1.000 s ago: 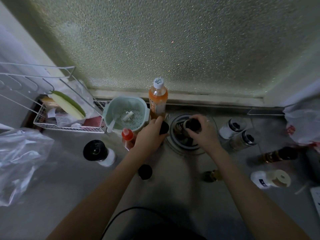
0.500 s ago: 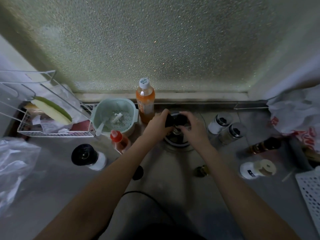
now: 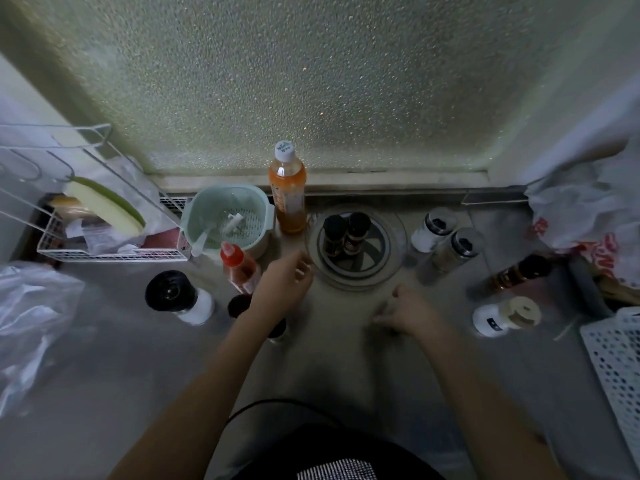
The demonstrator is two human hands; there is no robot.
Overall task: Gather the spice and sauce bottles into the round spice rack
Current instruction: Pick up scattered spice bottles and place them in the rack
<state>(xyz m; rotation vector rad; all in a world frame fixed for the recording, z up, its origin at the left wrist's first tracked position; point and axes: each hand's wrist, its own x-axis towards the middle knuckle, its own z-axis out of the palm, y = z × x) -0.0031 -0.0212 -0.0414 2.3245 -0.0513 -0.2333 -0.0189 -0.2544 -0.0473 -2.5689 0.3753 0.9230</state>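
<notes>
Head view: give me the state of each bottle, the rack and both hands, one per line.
Rack: holds two dark bottles, upright.
Orange bottle: upright, capped, outside rack.
Red-capped bottle: capped, outside rack.
Black-lidded jar: outside rack.
Two clear jars: outside rack, right.
Dark bottle: lying down, outside rack.
White jar: lying down, outside rack.
Left hand: empty, fingers relaxed.
Right hand: empty, loosely curled.

green colander, wire basket, plastic bags
</notes>
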